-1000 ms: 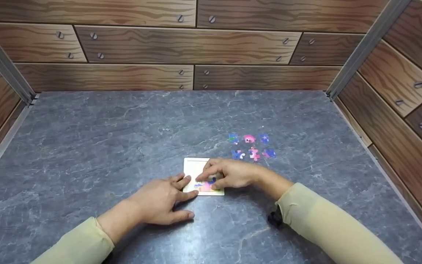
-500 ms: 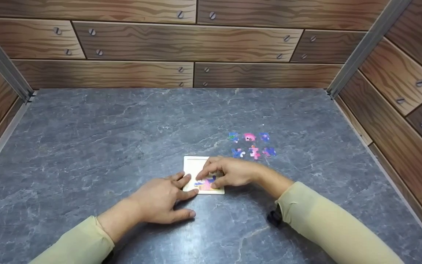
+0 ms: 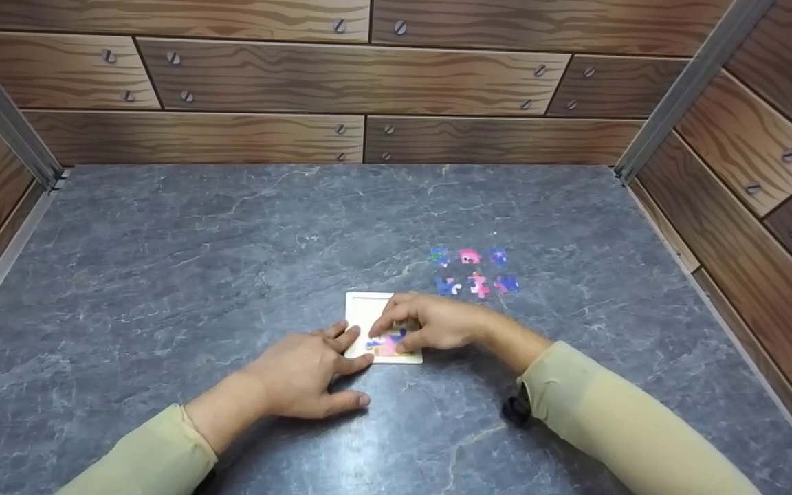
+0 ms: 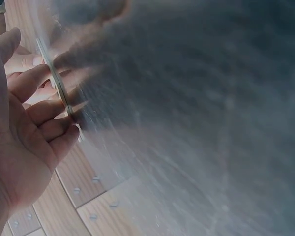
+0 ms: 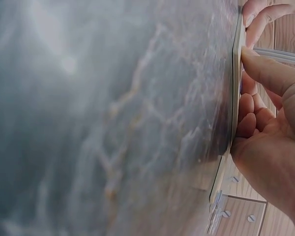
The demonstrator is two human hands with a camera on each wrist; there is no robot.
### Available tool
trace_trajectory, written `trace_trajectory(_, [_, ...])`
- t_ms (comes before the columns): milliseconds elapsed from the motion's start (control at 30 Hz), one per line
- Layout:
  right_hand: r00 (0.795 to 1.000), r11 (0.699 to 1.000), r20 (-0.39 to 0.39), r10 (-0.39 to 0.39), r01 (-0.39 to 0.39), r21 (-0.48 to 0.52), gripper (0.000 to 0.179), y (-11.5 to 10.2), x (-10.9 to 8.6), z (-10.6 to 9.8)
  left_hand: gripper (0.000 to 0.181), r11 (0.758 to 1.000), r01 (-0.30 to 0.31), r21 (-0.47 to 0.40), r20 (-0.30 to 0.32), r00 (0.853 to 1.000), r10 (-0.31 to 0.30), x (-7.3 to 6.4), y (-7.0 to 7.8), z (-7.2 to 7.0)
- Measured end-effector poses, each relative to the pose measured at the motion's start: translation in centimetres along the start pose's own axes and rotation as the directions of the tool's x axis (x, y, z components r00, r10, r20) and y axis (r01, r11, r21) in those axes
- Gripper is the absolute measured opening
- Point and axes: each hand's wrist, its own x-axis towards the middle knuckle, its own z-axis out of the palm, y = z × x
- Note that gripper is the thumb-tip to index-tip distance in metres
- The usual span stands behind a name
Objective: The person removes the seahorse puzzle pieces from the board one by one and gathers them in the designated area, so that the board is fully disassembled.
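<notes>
A white puzzle tray (image 3: 367, 309) lies flat near the front middle of the table. Joined jigsaw pieces (image 3: 388, 345), pink, blue and yellow, fill part of its near end. My left hand (image 3: 303, 375) rests at the tray's left side, fingertips on the rim and thumb out on the table. From the right, my right hand (image 3: 443, 323) reaches over the tray, its bent index finger and thumb at either side of a jigsaw piece with dark blue on it. That hand covers the tray's right part. In the right wrist view, the thumb (image 5: 265, 69) touches the tray edge.
Several loose jigsaw pieces lie in two rows beyond the right hand, among them a pink one (image 3: 469, 256) and a blue one (image 3: 506, 284). Wood-patterned walls (image 3: 251, 75) enclose the grey marbled table (image 3: 231, 227) at the back and sides.
Both hands keep nearly the same places on the tray. The whole head view has shifted slightly upward; the loose pieces have not moved on the table.
</notes>
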Motion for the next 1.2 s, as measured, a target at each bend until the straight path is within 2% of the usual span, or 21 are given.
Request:
trace_trajectory(267, [1.000,1.000,-0.031,0.004,-0.004,0.000,0.037,0.11,-0.02,0.32,0.066,1.000,0.007,-0.013,0.003,1.000,-0.007,0.04,0.06,0.04])
trace_trajectory(500, [0.998,1.000,-0.056,0.004,-0.004,0.000,0.036,0.23,0.01,0.59,0.067,1.000,-0.016,0.014,-0.024,1.000,0.017,0.03,0.04,0.09])
trace_trajectory(633, [0.998,1.000,-0.060,0.009,-0.008,0.011,0.036,0.22,0.02,0.61,0.067,1.000,-0.012,0.006,-0.013,1.000,0.013,0.03,0.01,0.11])
trace_trajectory(1000, [0.996,0.995,-0.081,-0.038,0.045,0.084,0.034,0.32,0.09,0.68,0.067,1.000,-0.002,0.001,-0.010,1.000,0.002,0.02,-0.05,0.12])
trace_trajectory(1200, [0.996,0.989,-0.080,-0.036,0.047,0.138,0.033,0.37,0.11,0.74,0.066,1.000,-0.002,-0.003,-0.015,1.000,0.002,0.04,-0.01,0.08])
